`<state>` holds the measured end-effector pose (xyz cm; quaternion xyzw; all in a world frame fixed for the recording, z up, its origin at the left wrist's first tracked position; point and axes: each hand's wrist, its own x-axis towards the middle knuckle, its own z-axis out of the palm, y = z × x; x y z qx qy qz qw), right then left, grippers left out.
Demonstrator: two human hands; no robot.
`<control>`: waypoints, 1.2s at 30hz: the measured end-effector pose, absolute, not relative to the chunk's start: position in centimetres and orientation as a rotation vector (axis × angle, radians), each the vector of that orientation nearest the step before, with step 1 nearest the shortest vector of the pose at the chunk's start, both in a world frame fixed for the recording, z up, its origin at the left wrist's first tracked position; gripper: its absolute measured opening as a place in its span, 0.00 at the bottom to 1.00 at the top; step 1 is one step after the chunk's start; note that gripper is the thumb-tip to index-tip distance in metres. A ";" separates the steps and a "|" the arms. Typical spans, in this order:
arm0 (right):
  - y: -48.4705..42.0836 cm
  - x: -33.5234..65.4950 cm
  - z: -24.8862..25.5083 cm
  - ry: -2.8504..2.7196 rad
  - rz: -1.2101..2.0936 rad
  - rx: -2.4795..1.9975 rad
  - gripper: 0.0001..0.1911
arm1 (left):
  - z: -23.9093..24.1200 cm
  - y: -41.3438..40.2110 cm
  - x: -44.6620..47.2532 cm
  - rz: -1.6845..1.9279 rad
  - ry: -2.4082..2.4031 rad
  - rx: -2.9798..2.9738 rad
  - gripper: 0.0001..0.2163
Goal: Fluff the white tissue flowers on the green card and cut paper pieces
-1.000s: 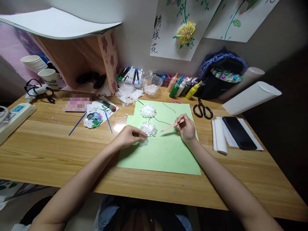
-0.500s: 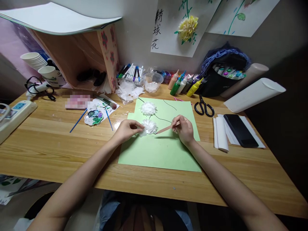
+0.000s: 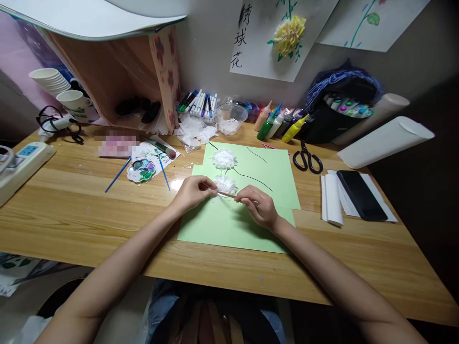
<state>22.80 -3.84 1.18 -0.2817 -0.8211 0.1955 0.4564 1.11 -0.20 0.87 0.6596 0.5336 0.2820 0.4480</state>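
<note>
Both hands work low over two pale green sheets, the upper sheet (image 3: 276, 167) overlapping the lower sheet (image 3: 236, 229) on the wood-grained counter (image 3: 89, 229).

Right hand (image 3: 253, 203): curled closed around a slim wooden pencil (image 3: 227, 195), which lies nearly level and points toward the left. Left hand (image 3: 201, 188): thumb and fingers drawn into a pinch at the pencil's far end, on a scrap of white tissue (image 3: 215, 196); most of the scrap is hidden, so its shape cannot be told.

Just beyond the pencil, the nearer white flower (image 3: 225, 183); behind it on the upper sheet, the farther white flower (image 3: 224, 158), round and ruffled. Thin black curved lines (image 3: 253, 177) run rightward over the same sheet.

Right of the sheets: black-handled scissors (image 3: 304, 152), then folded white paper (image 3: 331, 200) and a dark phone (image 3: 361, 196) resting on more white paper. Left: a paint palette (image 3: 141, 170) between two blue-handled brushes (image 3: 118, 175). Behind the sheets: heaped white tissue pieces (image 3: 193, 131), a clear plastic bowl (image 3: 233, 114), a yellow bottle (image 3: 294, 130) and a green bottle (image 3: 265, 129).
</note>
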 end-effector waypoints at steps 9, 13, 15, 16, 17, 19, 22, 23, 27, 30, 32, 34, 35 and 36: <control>-3.7 22.8 0.9 -2.021 0.457 -0.756 0.10 | 0.4 0.0 1.0 0.769 1.296 1.641 0.09; -3.7 22.8 0.8 -2.011 0.462 -0.757 0.10 | 0.2 0.1 0.9 0.787 1.316 1.660 0.09; -3.7 22.8 0.8 -2.009 0.458 -0.762 0.10 | 0.1 0.2 0.9 0.788 1.319 1.649 0.08; -3.7 22.7 0.8 -2.010 0.454 -0.766 0.11 | 0.1 0.2 0.9 0.787 1.317 1.643 0.08; -3.6 22.6 0.9 -2.013 0.449 -0.768 0.11 | 0.0 0.2 1.0 0.787 1.315 1.638 0.08; -3.5 22.2 1.3 -2.025 0.432 -0.781 0.12 | 0.0 0.1 1.0 0.791 1.314 1.639 0.08; -3.0 21.1 2.3 -2.045 0.393 -0.851 0.14 | 0.1 -0.1 1.1 0.799 1.325 1.650 0.08; -2.8 20.8 2.6 -2.042 0.388 -0.882 0.14 | 0.2 -0.1 1.2 0.801 1.329 1.653 0.08; -2.3 19.8 3.4 -1.969 0.458 -0.981 0.15 | 0.4 -0.4 1.4 0.815 1.356 1.659 0.07; -2.4 19.9 3.4 -1.887 0.502 -0.980 0.16 | 0.4 -0.5 1.5 0.816 1.374 1.669 0.07; -2.6 20.0 3.4 -1.844 0.500 -0.953 0.16 | 0.4 -0.5 1.5 0.811 1.371 1.676 0.06; -2.8 20.1 3.4 -1.841 0.489 -0.929 0.16 | 0.4 -0.5 1.5 0.809 1.363 1.677 0.06; -2.8 20.2 3.4 -1.853 0.480 -0.916 0.16 | 0.4 -0.4 1.5 0.808 1.358 1.678 0.06; -2.9 20.2 3.4 -1.864 0.469 -0.901 0.16 | 0.4 -0.4 1.5 0.810 1.356 1.679 0.06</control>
